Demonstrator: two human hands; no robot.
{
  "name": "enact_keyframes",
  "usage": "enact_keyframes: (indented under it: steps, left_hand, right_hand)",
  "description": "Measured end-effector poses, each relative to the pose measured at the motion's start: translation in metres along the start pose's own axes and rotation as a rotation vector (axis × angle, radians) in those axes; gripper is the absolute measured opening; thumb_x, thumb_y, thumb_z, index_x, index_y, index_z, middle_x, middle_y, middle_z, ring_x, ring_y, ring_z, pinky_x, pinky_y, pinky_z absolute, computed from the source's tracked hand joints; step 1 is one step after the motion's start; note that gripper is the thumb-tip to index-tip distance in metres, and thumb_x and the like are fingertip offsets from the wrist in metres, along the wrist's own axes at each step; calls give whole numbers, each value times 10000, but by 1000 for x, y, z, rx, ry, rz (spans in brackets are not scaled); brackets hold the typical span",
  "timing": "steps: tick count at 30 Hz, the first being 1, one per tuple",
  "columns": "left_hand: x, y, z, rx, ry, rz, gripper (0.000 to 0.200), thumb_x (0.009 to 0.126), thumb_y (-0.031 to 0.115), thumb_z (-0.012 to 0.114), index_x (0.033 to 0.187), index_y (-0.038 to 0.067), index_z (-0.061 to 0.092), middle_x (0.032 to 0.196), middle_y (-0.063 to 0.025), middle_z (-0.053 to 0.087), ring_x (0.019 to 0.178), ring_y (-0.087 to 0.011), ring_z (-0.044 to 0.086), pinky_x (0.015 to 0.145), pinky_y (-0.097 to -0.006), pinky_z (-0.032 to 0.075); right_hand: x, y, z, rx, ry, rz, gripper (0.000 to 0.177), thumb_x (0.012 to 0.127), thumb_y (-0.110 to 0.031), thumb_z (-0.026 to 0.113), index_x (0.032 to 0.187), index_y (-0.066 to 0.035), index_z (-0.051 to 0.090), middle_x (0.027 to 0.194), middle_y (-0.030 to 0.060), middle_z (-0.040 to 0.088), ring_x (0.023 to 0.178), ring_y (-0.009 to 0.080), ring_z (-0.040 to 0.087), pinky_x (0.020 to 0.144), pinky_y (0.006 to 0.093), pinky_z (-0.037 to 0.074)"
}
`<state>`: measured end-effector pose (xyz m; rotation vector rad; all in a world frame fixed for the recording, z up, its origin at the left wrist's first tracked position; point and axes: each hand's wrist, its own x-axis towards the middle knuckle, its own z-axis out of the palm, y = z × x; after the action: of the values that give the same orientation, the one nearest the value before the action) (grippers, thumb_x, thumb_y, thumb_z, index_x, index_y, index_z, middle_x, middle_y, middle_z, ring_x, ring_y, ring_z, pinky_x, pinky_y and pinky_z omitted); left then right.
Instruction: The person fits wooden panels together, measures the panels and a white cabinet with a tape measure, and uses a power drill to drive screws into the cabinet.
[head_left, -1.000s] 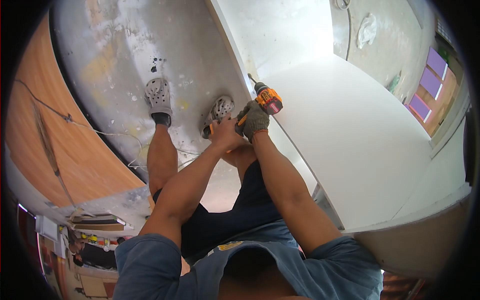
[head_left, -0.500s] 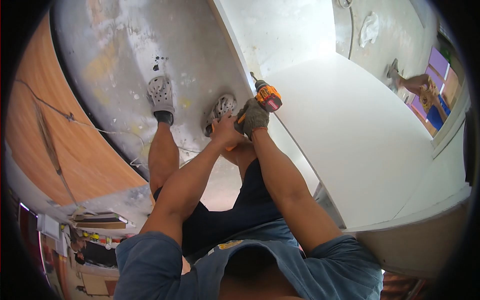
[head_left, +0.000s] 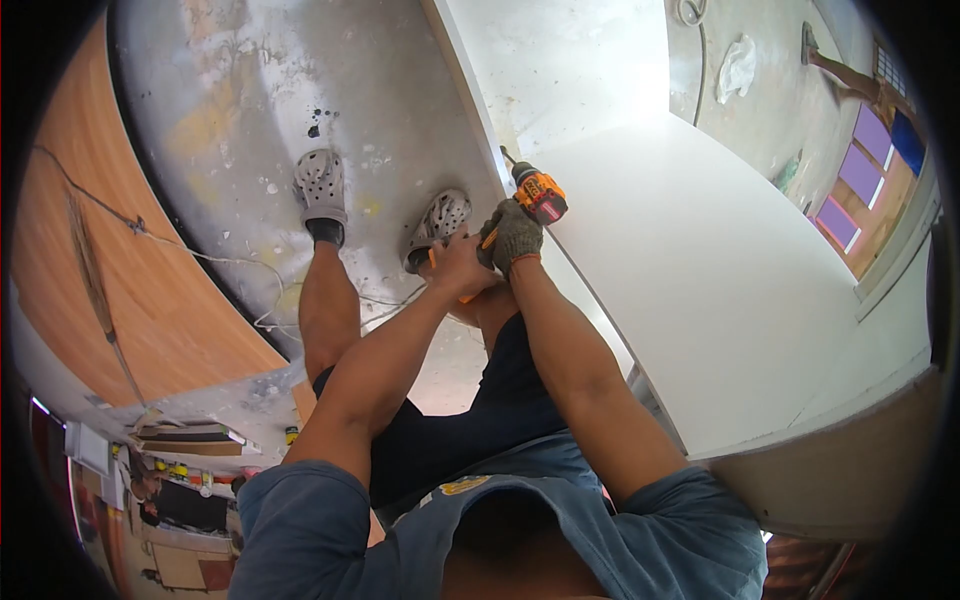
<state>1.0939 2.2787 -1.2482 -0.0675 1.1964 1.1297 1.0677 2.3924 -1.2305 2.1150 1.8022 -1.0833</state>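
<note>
A cordless drill [head_left: 541, 194] in orange and black points its bit at the upright edge of a white panel [head_left: 462, 75]. My right hand [head_left: 515, 236], in a grey knitted glove, is wrapped round the drill's handle. My left hand [head_left: 462, 264], bare, closes over the lower end of the drill, where orange parts show on both sides of the fingers. Much of the handle is hidden by the two hands. The bit's tip is right at the panel edge. Just beyond my left hand is my shoe, a grey clog [head_left: 441, 215].
A large white board [head_left: 700, 290] spans the right side. At left lies a wood-grain sheet [head_left: 150, 290], with a cable [head_left: 225, 261] running across it and the stained floor [head_left: 240, 120]. Another person's leg [head_left: 845, 75] shows at the upper right, near purple panels [head_left: 860, 175].
The person at the right has moved farther up and away, uncovering more of the purple panels. My hands and the drill stay nearly in place at the panel edge.
</note>
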Motion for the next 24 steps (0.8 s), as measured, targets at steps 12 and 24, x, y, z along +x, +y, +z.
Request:
enact_keyframes:
  steps: [12,24]
  left_hand:
    - [4,-11,21,7,9,67,870,564,421,766,1307,53,501,1489,-168,262,1374,-336,233,1120,-472,112]
    - [9,3,9,-6,-14,112,872,548,439,776,1284,53,515,1472,-205,275,1386,-311,233,1111,-513,111]
  right_hand:
    - [13,15,-17,-56,-40,20,81,779,-127,542,780,-71,484,587,63,485,488,194,509,461,334,448]
    - [-3,-17,-4,-204,-34,-1,59,748,-118,547,740,-60,537,588,53,535,492,179,538,467,332,441]
